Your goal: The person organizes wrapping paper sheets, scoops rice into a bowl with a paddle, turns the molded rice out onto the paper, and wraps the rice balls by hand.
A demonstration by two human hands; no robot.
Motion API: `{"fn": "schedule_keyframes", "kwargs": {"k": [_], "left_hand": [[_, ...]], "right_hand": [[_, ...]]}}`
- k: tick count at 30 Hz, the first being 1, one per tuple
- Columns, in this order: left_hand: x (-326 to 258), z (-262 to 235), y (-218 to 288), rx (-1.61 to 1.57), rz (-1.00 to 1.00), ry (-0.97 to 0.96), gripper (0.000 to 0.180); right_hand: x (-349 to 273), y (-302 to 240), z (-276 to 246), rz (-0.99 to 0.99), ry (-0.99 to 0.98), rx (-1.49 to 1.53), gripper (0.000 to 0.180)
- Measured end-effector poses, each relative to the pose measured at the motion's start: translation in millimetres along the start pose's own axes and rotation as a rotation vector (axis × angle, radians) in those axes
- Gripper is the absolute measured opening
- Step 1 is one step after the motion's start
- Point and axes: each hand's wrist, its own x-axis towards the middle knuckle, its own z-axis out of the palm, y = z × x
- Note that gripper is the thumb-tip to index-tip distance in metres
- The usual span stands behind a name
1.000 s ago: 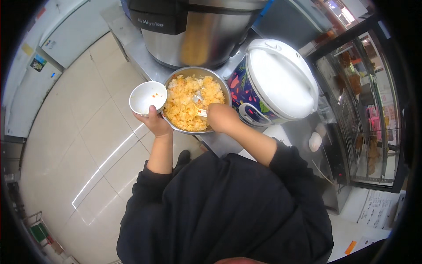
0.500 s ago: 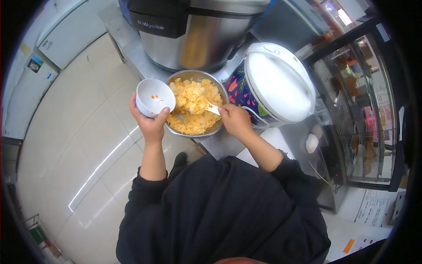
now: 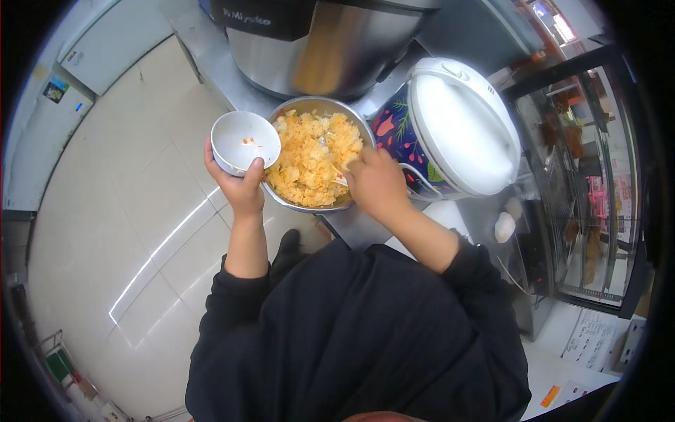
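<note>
Rice (image 3: 309, 165), yellow and heaped, fills a metal bowl (image 3: 304, 207) on the worktop (image 3: 365, 228). Right hand (image 3: 376, 184) is clamped on a spoon (image 3: 339, 181) in it; left hand (image 3: 239, 186) grips a small white bowl (image 3: 245, 142) alongside. Behind stand a floral pot (image 3: 450, 133) and steel cooker (image 3: 316, 42).

**Bowls and spoon: condition and position**

Small white bowl (image 3: 245, 141): round, held upright off the table in the left hand (image 3: 241, 188), thumb over the near rim. Interior almost bare, with a few orange and yellow flecks on the bottom. It sits just left of the metal bowl, rims touching or nearly so.

Metal bowl (image 3: 318, 206): round, steel, larger, resting on the table edge. It is filled with yellow-orange fried rice (image 3: 309, 162), heaped loosely and unevenly.

Spoon (image 3: 339, 180): pale, gripped in the right hand (image 3: 376, 184) at the bowl's right side, tip in the rice. Mostly hidden by the hand.
</note>
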Motion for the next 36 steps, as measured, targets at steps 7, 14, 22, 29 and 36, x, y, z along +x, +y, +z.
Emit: {"fn": "schedule_keyframes", "kwargs": {"k": [7, 14, 22, 29, 36], "left_hand": [[-9.7, -3.7, -14.4, -0.059, -0.015, 0.044, 0.093], [-5.6, -12.3, -13.6, -0.021, 0.009, 0.059, 0.092], [-4.7, -20.2, -21.1, -0.022, 0.013, 0.058, 0.091], [-5.6, -25.3, -19.8, 0.026, 0.013, 0.07, 0.09], [-6.4, -27.6, -18.7, 0.034, 0.011, 0.075, 0.091]], "right_hand": [[38.3, -0.1, 30.7, -0.132, 0.16, 0.231, 0.009], [45.6, -1.8, 41.3, -0.194, 0.119, 0.181, 0.01], [62.4, -7.0, 40.5, -0.054, -0.078, 0.202, 0.013], [61.2, -2.0, 43.8, -0.023, -0.089, 0.263, 0.013], [55.1, -0.5, 41.3, -0.056, -0.014, 0.325, 0.012]]}}
